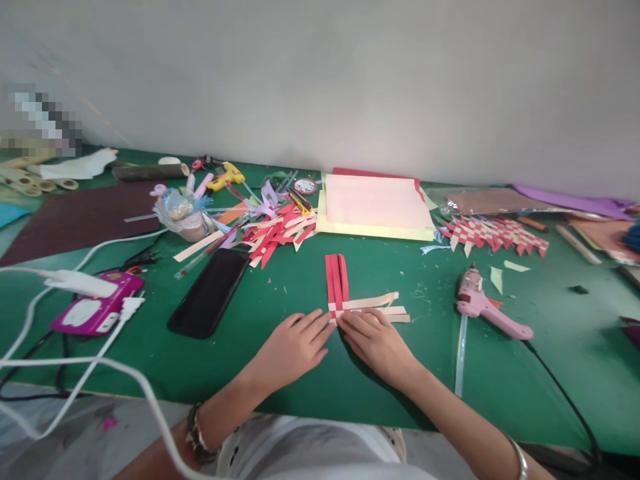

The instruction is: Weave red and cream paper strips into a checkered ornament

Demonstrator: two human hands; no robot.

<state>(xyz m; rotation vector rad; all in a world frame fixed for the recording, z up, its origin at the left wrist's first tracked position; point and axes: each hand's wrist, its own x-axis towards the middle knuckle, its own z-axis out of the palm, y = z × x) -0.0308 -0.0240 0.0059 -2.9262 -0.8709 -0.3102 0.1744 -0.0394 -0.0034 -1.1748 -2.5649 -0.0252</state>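
A small checked weave of red and cream paper strips (337, 283) lies on the green table in front of me. Its red strips point away from me and its cream strips (397, 311) run off to the right. My left hand (295, 347) is open, palm down, with the fingertips touching the left edge of the woven corner. From the other side, my right hand (377, 347) is open too; its outstretched fingers lie flat over the weave's near part and hide some of it.
A pink glue gun (480, 303) rests to the right, its cord trailing forward. Left of my hands are a black phone (209, 293) and a magenta power strip (103, 303) with white cables. Loose strips (280, 230), stacked paper sheets (377, 203) and a finished-looking woven piece (495, 235) lie farther back.
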